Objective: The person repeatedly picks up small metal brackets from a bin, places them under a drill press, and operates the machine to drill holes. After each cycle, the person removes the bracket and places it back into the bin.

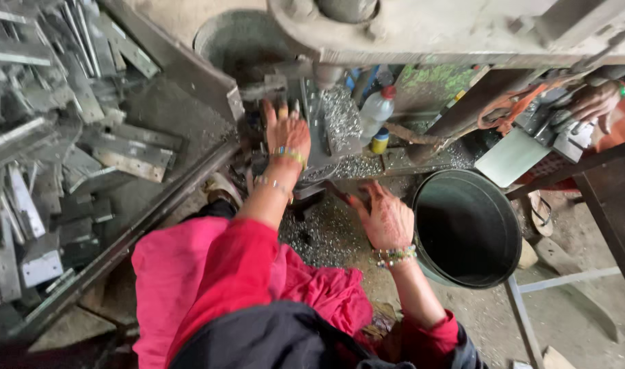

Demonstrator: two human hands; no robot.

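1. While the heap of flat metal plates (73, 137) sits piled at the left edge of the press bed, the left hand (287, 130) is up at the machine (463, 31), fingers spread flat over a small workpiece I can't make out.
2. Best, I'd judge, to seat the piece squarely and draw those fingers clear of the punch.
3. Right hand (386, 219) hovers lower, fingers loosely spread, holding nothing, above the metal chips (326, 236).
4. Count: two buckets, a grey one (237, 37) behind and a dark one (466, 229) at right; one plastic bottle (375, 109).
5. Another person's hand (594, 101) works at the far right.
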